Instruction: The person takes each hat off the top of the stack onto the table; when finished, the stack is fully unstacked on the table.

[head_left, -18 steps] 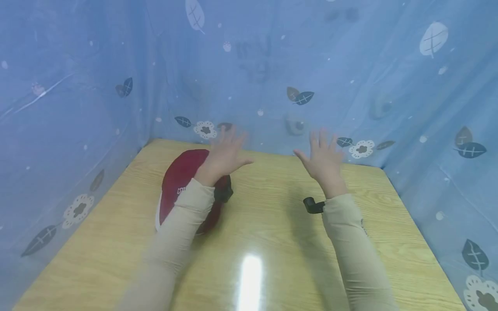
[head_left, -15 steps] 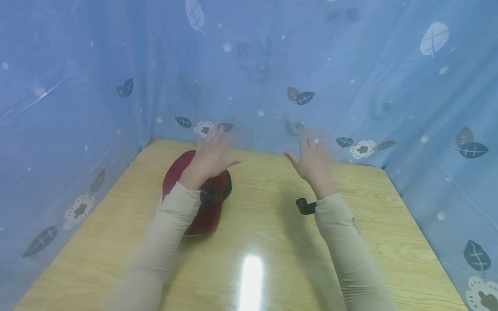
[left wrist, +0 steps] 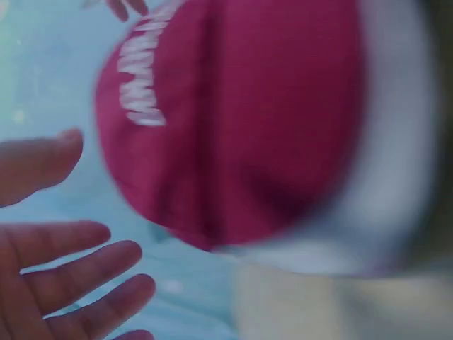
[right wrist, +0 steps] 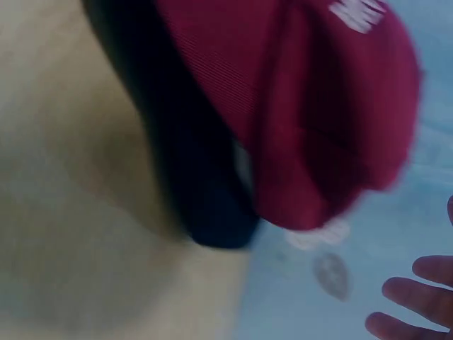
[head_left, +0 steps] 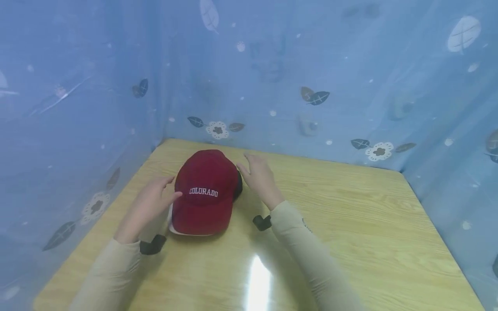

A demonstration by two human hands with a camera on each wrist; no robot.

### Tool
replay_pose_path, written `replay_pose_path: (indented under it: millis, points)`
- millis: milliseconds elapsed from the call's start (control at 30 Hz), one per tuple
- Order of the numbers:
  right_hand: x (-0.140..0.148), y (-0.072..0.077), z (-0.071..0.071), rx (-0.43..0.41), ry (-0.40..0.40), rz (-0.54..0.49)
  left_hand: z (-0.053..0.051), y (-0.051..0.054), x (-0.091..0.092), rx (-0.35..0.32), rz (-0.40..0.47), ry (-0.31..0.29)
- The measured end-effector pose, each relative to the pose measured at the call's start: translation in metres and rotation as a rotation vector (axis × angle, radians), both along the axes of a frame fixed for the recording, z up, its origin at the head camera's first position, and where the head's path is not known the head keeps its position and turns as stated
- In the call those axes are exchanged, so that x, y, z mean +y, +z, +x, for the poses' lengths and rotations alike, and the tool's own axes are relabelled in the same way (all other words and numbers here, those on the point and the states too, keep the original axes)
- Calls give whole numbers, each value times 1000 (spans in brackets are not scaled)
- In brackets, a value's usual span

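A dark red baseball cap (head_left: 206, 172) lettered COLORADO lies on the table, brim towards me. A white cap-like layer (left wrist: 396, 142) shows under its left edge, and a dark one (right wrist: 198, 156) under its right; how these are stacked is partly hidden. To the left of the cap is my left hand (head_left: 149, 203), thumb and fingers spread around air close to its side. My right hand (head_left: 262, 179) hovers at the right side, fingers loosely bent towards the cap. In both wrist views a gap separates the fingers from the cloth.
The pale wooden table (head_left: 350, 224) reaches back to a blue patterned curtain (head_left: 272, 65), which also hangs on the left and right. Black wrist-worn devices (head_left: 153, 245) sit beneath both forearms. A bright light reflection (head_left: 258, 280) lies near the front.
Both hands have come down from above the table's far side to either side of the cap, the left moving left and nearer, the right moving left. The head view has turned slightly.
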State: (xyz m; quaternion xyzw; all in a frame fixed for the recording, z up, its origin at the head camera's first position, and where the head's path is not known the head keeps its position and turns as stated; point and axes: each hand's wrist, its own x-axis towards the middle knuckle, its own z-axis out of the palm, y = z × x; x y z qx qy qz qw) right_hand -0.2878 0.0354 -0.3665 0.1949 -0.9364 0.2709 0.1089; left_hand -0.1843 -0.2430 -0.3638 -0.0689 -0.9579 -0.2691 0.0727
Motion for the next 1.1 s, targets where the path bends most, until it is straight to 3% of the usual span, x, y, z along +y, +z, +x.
replay_pose_path:
  millis: [100,200,367,533,800,967,1100]
  points:
    - [-13,-15,-3,-50,-8,-29,15,-24,-8,-43,89,79]
    - [-17,-28,-4,-115,-34,-77,24,-45,-5,-53,171,122]
    - [-22,-44,-5,-240,-22,-293,32,-61,3,-53,252,178]
    - [-29,-55,-5,-332,-21,-482,31,-63,3,-109,327,221]
    - [-32,-57,-6,-460,-117,-629,22,-61,-2,-229,439,241]
    - [-33,-52,-4,-416,-121,-670,20,-58,0,-282,556,240]
    - [-33,-40,-1,-327,-114,-700,20,-49,0,-278,649,233]
